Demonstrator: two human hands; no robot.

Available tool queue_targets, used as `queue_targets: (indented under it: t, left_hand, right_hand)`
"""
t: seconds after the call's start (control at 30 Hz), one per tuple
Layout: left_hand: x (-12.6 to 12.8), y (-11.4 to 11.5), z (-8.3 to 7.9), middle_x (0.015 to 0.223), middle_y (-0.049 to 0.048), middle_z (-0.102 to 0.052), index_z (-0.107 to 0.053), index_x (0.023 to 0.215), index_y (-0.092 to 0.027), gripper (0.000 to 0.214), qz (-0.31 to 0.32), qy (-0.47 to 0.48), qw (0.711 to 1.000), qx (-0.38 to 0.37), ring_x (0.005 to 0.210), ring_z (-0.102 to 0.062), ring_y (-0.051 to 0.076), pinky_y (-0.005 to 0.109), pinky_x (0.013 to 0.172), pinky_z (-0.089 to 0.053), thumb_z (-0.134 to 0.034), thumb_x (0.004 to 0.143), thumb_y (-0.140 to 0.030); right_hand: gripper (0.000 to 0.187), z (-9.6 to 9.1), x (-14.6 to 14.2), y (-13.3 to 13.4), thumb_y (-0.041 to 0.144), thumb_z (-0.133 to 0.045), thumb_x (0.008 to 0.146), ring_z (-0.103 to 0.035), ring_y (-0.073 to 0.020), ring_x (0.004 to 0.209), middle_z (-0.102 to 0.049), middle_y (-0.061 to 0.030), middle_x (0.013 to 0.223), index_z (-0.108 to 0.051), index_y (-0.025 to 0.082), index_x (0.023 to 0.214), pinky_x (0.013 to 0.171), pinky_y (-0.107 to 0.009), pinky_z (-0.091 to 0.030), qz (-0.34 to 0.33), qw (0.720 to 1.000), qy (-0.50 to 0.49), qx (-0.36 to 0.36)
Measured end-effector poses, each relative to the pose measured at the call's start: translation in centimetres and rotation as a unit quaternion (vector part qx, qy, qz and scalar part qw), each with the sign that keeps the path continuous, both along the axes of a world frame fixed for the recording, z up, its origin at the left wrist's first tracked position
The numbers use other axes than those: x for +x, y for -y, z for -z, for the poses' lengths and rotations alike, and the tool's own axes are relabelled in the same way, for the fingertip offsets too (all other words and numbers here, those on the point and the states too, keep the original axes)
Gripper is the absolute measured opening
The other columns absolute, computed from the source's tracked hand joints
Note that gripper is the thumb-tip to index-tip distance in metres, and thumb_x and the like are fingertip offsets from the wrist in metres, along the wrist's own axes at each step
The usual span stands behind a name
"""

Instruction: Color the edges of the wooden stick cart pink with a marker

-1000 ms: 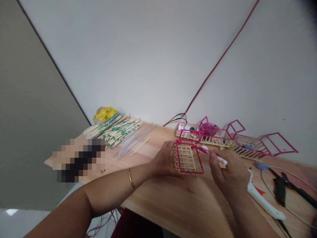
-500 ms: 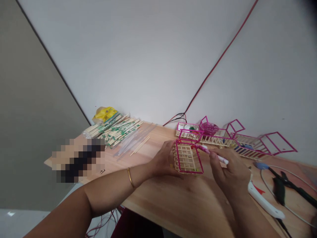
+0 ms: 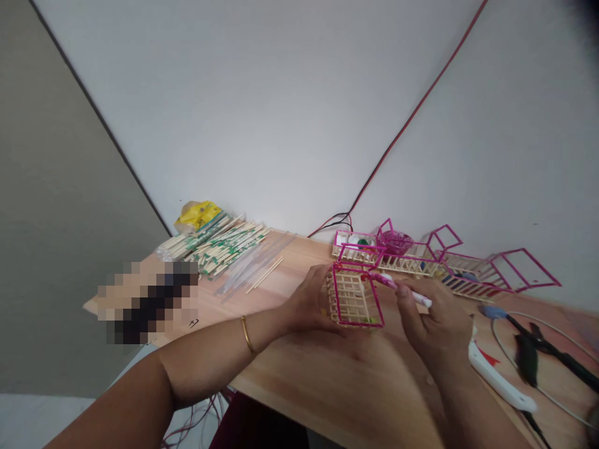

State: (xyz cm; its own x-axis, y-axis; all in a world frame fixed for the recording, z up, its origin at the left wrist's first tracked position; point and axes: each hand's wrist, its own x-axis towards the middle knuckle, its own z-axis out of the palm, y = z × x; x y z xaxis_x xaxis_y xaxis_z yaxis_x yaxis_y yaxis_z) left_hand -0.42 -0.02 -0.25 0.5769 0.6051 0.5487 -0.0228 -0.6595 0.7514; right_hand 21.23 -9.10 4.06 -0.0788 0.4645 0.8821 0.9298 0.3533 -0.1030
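Observation:
A small open box of pale sticks with pink-painted edges (image 3: pixel 354 298) stands on the wooden table (image 3: pixel 327 380). My left hand (image 3: pixel 309 302) grips its left side, fingers closed on the lattice. In my right hand (image 3: pixel 433 324) I pinch a pink and white marker pen (image 3: pixel 402 290). Its pink tip touches the box's upper right edge.
Several similar pink-edged stick frames (image 3: pixel 440 259) stand along the wall behind. A pile of wrapped chopsticks (image 3: pixel 218 245) and a yellow packet (image 3: pixel 199 214) lie at the back left. A white tool (image 3: pixel 500 383), black pliers (image 3: pixel 528 355) and cables lie at the right.
My right hand and the pen have shifted very slightly along the box's top edge. The left hand and the box have stayed put.

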Motion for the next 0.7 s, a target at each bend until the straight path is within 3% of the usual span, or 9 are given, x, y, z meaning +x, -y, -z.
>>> queue_targets:
  t: [0.13,0.33,0.57,0.7]
  left_hand:
    - [0.0,-0.1,0.4,0.138,0.0163,-0.057,-0.049,0.139,-0.02,0.114,-0.02,-0.004,1.0,-0.015,0.128,-0.052,0.04,0.054,0.111,-0.042,-0.094,0.04,-0.056]
    - [0.0,0.1,-0.1,0.135,0.0152,-0.06,-0.054,0.135,-0.019,0.107,-0.016,-0.013,1.0,-0.003,0.127,-0.054,0.038,0.054,0.112,-0.042,-0.093,0.042,-0.056]
    - [0.0,0.4,-1.5,0.13,0.0132,-0.065,-0.059,0.129,-0.019,0.096,-0.005,-0.03,1.0,-0.005,0.125,-0.057,0.038,0.052,0.111,-0.044,-0.091,0.047,-0.058]
    - [-0.1,0.1,-0.5,0.133,0.0139,-0.061,-0.055,0.133,-0.02,0.1,-0.014,-0.012,1.0,0.01,0.126,-0.055,0.037,0.054,0.112,-0.042,-0.092,0.046,-0.056]
  right_hand:
    - [0.005,-0.2,-0.1,0.2,0.02,-0.058,0.092,-0.061,-0.0145,0.066,-0.067,-0.0007,0.074,-0.063,0.021,0.088,0.064,-0.028,-0.043,0.009,1.0,-0.005,0.022]
    - [0.006,0.0,-0.1,0.0,0.021,-0.06,0.091,-0.065,-0.0155,0.074,-0.071,-0.0022,0.083,-0.065,0.021,0.095,0.069,-0.027,-0.046,-0.001,1.0,-0.013,0.01]
    - [0.017,-0.5,-0.1,0.7,0.023,-0.053,0.093,-0.057,-0.0134,0.059,-0.063,0.0015,0.066,-0.059,0.022,0.076,0.06,-0.027,-0.041,0.031,0.999,-0.042,0.012]
    - [0.013,-0.4,-0.2,0.5,0.023,-0.054,0.093,-0.06,-0.0145,0.061,-0.066,-0.0005,0.07,-0.062,0.021,0.083,0.058,-0.027,-0.041,0.025,0.998,-0.049,0.011]
